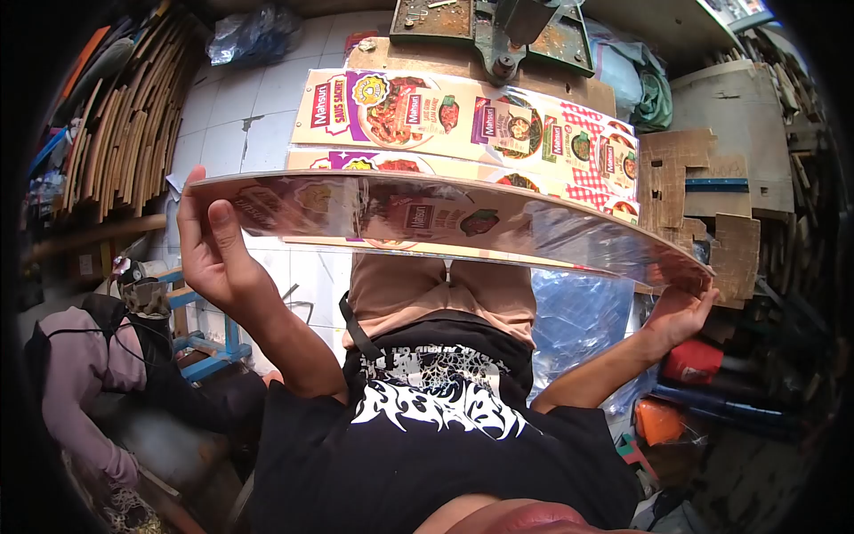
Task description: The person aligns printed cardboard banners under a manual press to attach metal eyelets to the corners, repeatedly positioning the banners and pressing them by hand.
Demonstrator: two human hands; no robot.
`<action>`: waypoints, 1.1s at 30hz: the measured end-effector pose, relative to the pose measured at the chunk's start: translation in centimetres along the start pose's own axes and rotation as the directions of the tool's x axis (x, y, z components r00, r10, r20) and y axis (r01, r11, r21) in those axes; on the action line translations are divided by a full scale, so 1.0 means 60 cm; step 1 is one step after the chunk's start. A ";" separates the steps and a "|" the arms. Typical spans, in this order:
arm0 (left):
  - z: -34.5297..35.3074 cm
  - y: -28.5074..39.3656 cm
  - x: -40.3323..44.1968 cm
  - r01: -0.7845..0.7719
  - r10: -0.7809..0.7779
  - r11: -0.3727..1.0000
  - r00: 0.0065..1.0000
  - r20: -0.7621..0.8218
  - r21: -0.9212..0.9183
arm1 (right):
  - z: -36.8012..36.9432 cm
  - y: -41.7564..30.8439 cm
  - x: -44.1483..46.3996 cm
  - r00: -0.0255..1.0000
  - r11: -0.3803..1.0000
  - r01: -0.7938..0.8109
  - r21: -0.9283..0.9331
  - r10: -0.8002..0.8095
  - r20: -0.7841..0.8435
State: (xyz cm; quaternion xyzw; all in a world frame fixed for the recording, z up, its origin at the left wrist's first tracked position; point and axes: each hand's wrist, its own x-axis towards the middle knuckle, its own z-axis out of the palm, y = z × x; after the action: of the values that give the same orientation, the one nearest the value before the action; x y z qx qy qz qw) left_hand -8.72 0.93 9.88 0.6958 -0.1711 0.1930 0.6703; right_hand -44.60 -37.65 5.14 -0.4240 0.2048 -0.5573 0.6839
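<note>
Nearest the camera, a black T-shirt (374,472) with white lettering fills the lower middle. Beyond it the glossy panel (445,209) spans most of the view, bowed and held up at both ends. At its left end the left hand's (218,267) fingers are closed round the edge, thumb on the near face; at the far right corner the right hand's (680,320) fingers pinch it too.

Behind and partly hidden by the panel lie printed sheets (418,111) marked Mahsuri, showing food pictures and red checks. Another person in a pinkish sleeve (76,374) bends at lower left, near a blue frame (218,356). Stacked wooden strips (133,133) crowd the upper left. Opposite, cardboard pieces (663,169) lie just beside the sheets and close to the panel's right end, leaving little room there. Clear plastic sheeting (578,329) is spread beside the legs, under the panel's right half. A dark metal machine (505,62) with littered trays stands right against the sheets' far side. Smallest are a red item (692,360) and an orange one (658,423), near the right forearm.
</note>
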 end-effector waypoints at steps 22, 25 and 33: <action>0.150 -0.054 0.044 0.958 -0.562 0.283 0.197 0.804 -0.037 | 0.012 -0.067 0.097 0.837 0.790 -0.282 -0.545 0.480 0.262; 0.212 -0.077 0.026 0.967 -0.491 0.255 0.130 0.861 0.000 | 0.122 -0.029 0.166 0.706 0.594 -0.063 -0.802 0.595 0.385; 0.303 -0.138 -0.019 0.996 -0.498 0.059 -0.026 0.867 0.064 | 0.301 0.198 0.327 0.635 0.258 0.547 -0.797 0.492 0.595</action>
State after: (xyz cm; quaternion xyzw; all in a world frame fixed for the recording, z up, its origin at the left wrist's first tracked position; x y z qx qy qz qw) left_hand -4.85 -16.90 1.64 0.3903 -0.0049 -0.6088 0.6907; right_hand -18.22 -49.40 9.35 -0.9418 0.1758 -0.0809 0.2750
